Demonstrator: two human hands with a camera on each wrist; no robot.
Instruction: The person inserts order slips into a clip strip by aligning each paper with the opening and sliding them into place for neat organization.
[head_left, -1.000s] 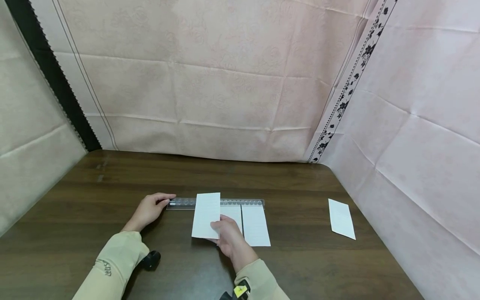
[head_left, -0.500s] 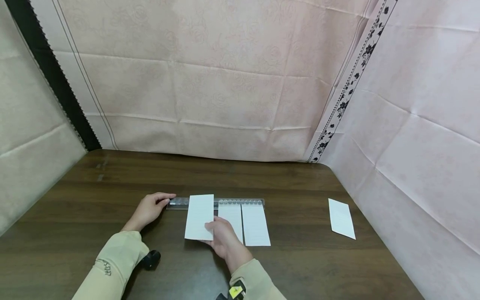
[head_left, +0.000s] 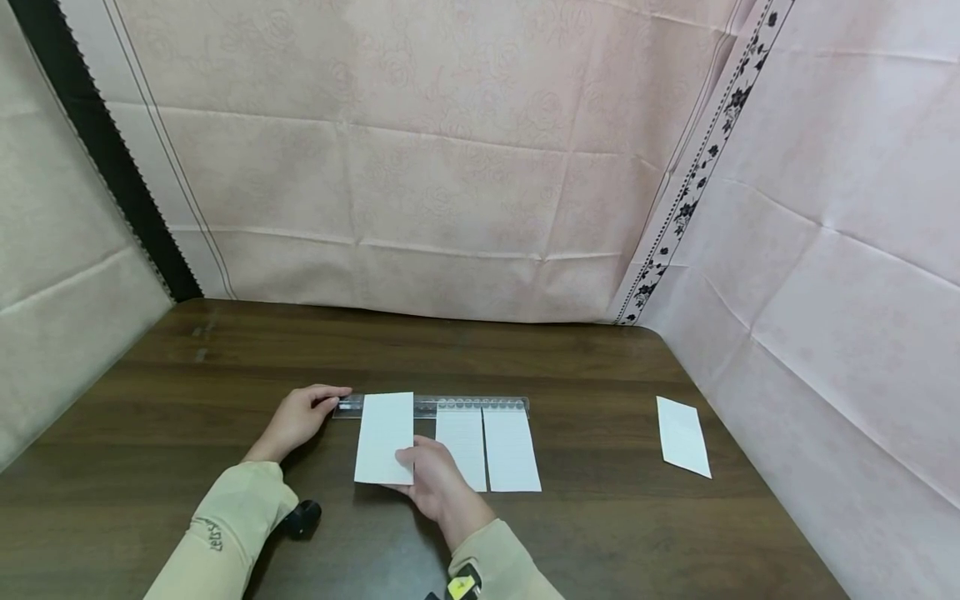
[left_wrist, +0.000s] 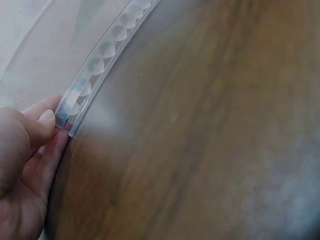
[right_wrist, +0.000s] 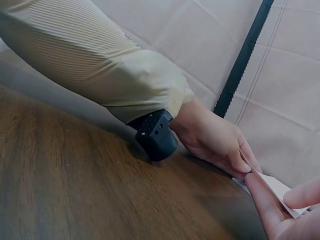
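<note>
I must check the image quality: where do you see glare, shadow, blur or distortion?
Head: shadow below the held white rectangular card, pale sheen on the brown wood-grain table; left wrist: glare on the transparent plastic strip, which looks curved, perhaps lens distortion, table grain blurred; right wrist: dim overall.

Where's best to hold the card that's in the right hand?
Probably pinch the card by its lower right edge, from the right, as the right hand does: it's thin, and its top end overlaps the clear strip in the head view.
</note>
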